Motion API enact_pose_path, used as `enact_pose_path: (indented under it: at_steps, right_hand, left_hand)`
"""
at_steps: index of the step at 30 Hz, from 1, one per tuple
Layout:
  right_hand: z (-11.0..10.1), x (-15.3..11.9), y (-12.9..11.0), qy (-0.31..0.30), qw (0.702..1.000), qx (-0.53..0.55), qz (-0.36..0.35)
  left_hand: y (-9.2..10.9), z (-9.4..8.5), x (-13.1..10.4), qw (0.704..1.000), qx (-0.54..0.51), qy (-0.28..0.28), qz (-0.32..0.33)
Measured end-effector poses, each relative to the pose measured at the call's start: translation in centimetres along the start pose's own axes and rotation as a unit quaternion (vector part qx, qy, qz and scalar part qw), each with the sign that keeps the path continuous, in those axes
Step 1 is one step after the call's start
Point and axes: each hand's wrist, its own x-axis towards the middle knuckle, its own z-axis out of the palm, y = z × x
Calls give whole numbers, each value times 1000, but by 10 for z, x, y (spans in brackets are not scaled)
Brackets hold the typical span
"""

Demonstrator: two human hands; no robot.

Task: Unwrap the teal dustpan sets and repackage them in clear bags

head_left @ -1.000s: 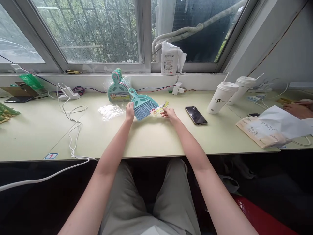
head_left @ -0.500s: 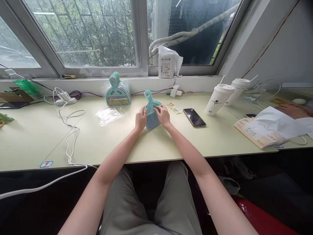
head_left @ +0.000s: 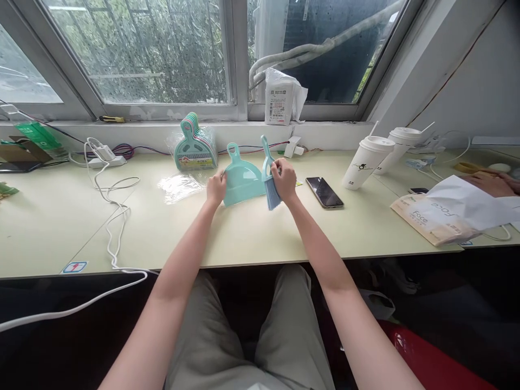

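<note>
In the head view, with twelve o'clock toward the window and the dustpan (head_left: pixel 242 184) at the dial's centre, your left hand (head_left: pixel 216 189) pinches that pan's nine o'clock edge, thumb near the rim. Holding it by the side probably steadies it while leaving its face uncovered; its looped handle points to eleven, ungripped. You cannot tell from here whether the lower lip rests on the tabletop (head_left: pixel 252 238).

Your right hand (head_left: pixel 284 177) is closed around the brush (head_left: pixel 268 173) at the pan's three o'clock edge. The grip sits low, just above the bristles, perhaps for closer control; the handle rises toward eleven and the bristles hang toward five. The brush overlaps the pan's edge in sight, though contact between them is unclear.

At ten o'clock stands a stack of matching sets (head_left: pixel 195 146), nested one behind another, likely to save room. Crumpled clear plastic (head_left: pixel 181 187) lies at nine, well to the side of the pan. The phone (head_left: pixel 324 192) lies flat at three, beyond your right hand, and the lidded cup (head_left: pixel 368 162) stands farther out, seemingly out of elbow range
</note>
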Motion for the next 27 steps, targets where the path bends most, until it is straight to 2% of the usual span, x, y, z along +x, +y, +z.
enact_pose_path:
  at_steps: [2,5,7,9,13,18,20,22,25,27]
  right_hand:
    - [-6,3,14,-15,995,-98,10]
    - [-7,4,40,-83,974,-197,79]
    - [-4,4,54,-111,961,-232,106]
    - [1,3,62,-111,958,-244,99]
    - [8,2,62,-117,952,-272,78]
    - [3,2,51,-191,918,-318,138]
    - [-2,3,49,-194,920,-300,160]
    - [-6,5,48,-170,934,-270,160]
    - [-6,4,42,-128,958,-232,114]
    - [-3,1,34,-147,962,-218,75]
  left_hand:
    - [-12,-7,6,997,66,-31,-19]
    - [-21,-12,7,987,139,-70,-40]
    - [-23,-12,6,985,153,-71,-42]
    - [-22,-11,3,984,164,-59,-37]
    - [-19,-8,1,981,186,-43,-24]
    - [-20,-8,1,975,210,-63,-37]
    - [-20,-9,1,974,213,-66,-38]
    - [-19,-9,-1,976,203,-76,-29]
    - [-10,-5,-7,972,168,-159,29]
    - [0,1,-14,958,123,-241,93]
